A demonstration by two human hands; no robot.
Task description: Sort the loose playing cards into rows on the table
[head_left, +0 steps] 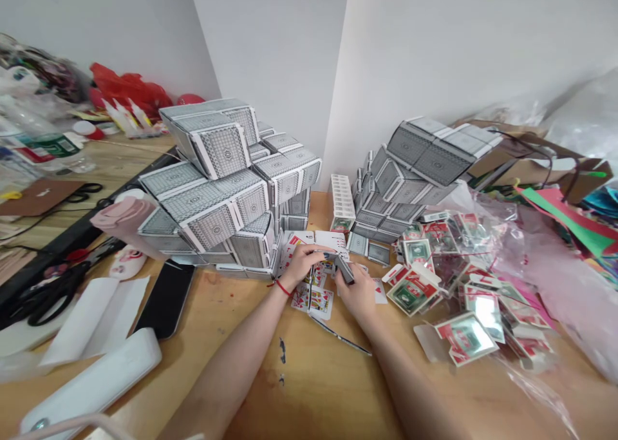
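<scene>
My right hand (360, 290) is closed around a small grey-backed stack of playing cards (344, 270), tilted above the table. Beside it, my left hand (303, 263), with a red string at the wrist, reaches its bent fingers towards the stack's far end; what they pinch is hidden. A thin dark strip (340, 338) runs from below my left hand across the tabletop. Face-up playing cards (313, 300) lie under and around both hands. Two grey card backs (378, 253) rest just beyond my right hand.
Grey card-patterned blocks are piled high at left (212, 214) and at right (425, 156). A column of card boxes (342, 198) stands between them. Opened red-and-green card boxes (466, 337) heap up at right. A black phone (164, 298), scissors (58, 288) and a white device (96, 382) lie left.
</scene>
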